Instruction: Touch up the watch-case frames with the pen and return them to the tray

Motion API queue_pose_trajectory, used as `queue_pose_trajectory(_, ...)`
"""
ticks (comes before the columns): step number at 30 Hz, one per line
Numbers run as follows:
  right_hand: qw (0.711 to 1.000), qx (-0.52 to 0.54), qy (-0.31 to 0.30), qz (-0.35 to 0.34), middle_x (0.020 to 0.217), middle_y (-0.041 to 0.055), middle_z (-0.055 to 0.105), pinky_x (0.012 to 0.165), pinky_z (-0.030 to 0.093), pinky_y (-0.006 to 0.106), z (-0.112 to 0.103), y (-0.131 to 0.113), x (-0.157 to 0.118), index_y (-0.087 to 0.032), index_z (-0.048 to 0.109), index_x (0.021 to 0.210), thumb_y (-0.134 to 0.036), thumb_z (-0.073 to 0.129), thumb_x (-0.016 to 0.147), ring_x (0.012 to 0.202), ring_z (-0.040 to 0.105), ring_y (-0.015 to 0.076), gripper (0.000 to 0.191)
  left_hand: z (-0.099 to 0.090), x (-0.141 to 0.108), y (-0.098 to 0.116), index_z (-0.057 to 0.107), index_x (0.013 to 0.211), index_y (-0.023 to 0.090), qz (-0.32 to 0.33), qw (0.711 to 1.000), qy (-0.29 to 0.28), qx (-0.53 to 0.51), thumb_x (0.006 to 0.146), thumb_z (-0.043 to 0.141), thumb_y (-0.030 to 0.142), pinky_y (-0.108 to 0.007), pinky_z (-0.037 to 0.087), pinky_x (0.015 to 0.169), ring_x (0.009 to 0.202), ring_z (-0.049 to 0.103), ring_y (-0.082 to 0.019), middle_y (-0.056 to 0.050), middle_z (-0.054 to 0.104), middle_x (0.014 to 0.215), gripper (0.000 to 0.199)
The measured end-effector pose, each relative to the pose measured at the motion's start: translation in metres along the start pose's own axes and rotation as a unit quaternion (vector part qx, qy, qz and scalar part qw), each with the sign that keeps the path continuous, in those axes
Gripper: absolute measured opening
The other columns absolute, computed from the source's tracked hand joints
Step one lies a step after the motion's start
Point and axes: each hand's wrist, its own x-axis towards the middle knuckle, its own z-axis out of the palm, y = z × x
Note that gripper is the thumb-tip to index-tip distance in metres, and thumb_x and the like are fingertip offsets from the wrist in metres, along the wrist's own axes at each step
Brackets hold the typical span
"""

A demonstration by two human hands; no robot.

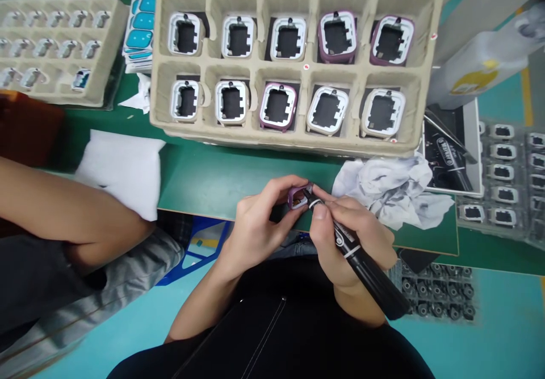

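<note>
Small purple frame (291,199) pinched in the left hand (255,220), black pen (361,268) at its rim

In the head view, the frame is held in front of the torso, by the near edge of the green table (204,169). The left thumb and forefinger pinch it from opposite sides, probably so that it stays steady with its opening showing. The right hand (353,231) pinches the pen close to its front end, thumb against fingers, likely for fine control; the thick rear slants away over the wrist. The tip is at the frame's upper right part, but whether it touches cannot be told.

Beyond the hands lies a large moulded tray (158,95), its compartments presumably keeping the frames from rubbing together. Fourteen frames show in it: five in the nearest row, five in the next, four in the row cut by the picture's edge. Three have purple shells; the other eleven look pale.

One crumpled white sheet (383,191) lies right of the hands, perhaps kept close for wiping. One white pad (123,163) lies to the left, beside another person's arm (63,197). One clear bottle (477,66) stands right of the tray.
</note>
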Motion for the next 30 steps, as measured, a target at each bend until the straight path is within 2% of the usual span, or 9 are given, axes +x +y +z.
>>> queue_pose_trajectory(6, 0.999, -0.011, 0.033, -0.031, 0.089, -0.0013, 0.086, 0.078, 0.08, 0.036, 0.0075, 0.0006, -0.0004, -0.028, 0.077, 0.106, -0.007, 0.081, 0.097, 0.093, 0.093, 0.0268, 0.024, 0.0003, -0.0028, -0.0021, 0.074, 0.146, 0.032, 0.01, 1.0, 0.008, 0.02, 0.11, 0.083, 0.027, -0.028, 0.074, 0.094, 0.106, 0.089, -0.019, -0.003, 0.089, 0.126, 0.037)
queue_pose_trajectory(13, 0.999, 0.016, 0.027, 0.029, 0.092, -0.0024, 0.086, 0.079, 0.077, 0.035, 0.007, 0.0037, -0.0033, -0.031, 0.074, 0.105, -0.013, 0.08, 0.102, 0.096, 0.093, 0.0244, 0.019, 0.0019, -0.0029, -0.0011, 0.072, 0.145, 0.03, -0.009, 1.0, 0.001, -0.003, 0.109, 0.084, 0.028, -0.03, 0.076, 0.1, 0.113, 0.09, -0.021, -0.005, 0.089, 0.132, 0.038)
queue_pose_trajectory(17, 1.0, 0.006, 0.011, -0.011, 0.088, -0.0023, 0.085, 0.082, 0.08, 0.037, 0.0067, 0.0031, -0.0006, -0.029, 0.074, 0.105, -0.007, 0.081, 0.098, 0.095, 0.093, 0.0257, 0.024, 0.0011, -0.0013, -0.0005, 0.073, 0.143, 0.028, -0.004, 1.0, 0.002, -0.01, 0.11, 0.084, 0.027, -0.027, 0.076, 0.101, 0.112, 0.09, -0.019, -0.005, 0.089, 0.13, 0.035)
queue_pose_trajectory(20, 0.999, -0.007, 0.025, -0.036, 0.089, -0.0008, 0.086, 0.079, 0.08, 0.035, 0.0074, 0.0024, 0.0016, -0.027, 0.075, 0.104, -0.005, 0.081, 0.097, 0.094, 0.093, 0.0268, 0.023, 0.0009, -0.0015, -0.0011, 0.073, 0.145, 0.028, 0.005, 1.0, 0.002, -0.012, 0.11, 0.083, 0.025, -0.025, 0.075, 0.103, 0.113, 0.09, -0.018, -0.004, 0.089, 0.132, 0.036)
queue_pose_trajectory(25, 0.999, -0.026, 0.025, -0.036, 0.091, 0.0001, 0.087, 0.081, 0.08, 0.033, 0.0054, 0.0002, 0.0036, -0.024, 0.074, 0.103, -0.004, 0.081, 0.098, 0.091, 0.093, 0.0246, 0.022, 0.0011, -0.0012, -0.0008, 0.073, 0.144, 0.025, 0.006, 1.0, 0.002, -0.004, 0.11, 0.084, 0.025, -0.025, 0.075, 0.101, 0.112, 0.09, -0.018, -0.006, 0.089, 0.131, 0.035)
queue_pose_trajectory(30, 0.999, -0.033, 0.016, -0.039, 0.091, 0.0, 0.087, 0.085, 0.08, 0.032, 0.0035, -0.0013, 0.0041, -0.023, 0.073, 0.104, -0.005, 0.082, 0.098, 0.093, 0.093, 0.0237, 0.021, 0.001, -0.0013, -0.0003, 0.074, 0.144, 0.028, 0.008, 1.0, 0.003, -0.024, 0.109, 0.084, 0.023, -0.023, 0.074, 0.102, 0.112, 0.09, -0.017, -0.004, 0.089, 0.131, 0.037)
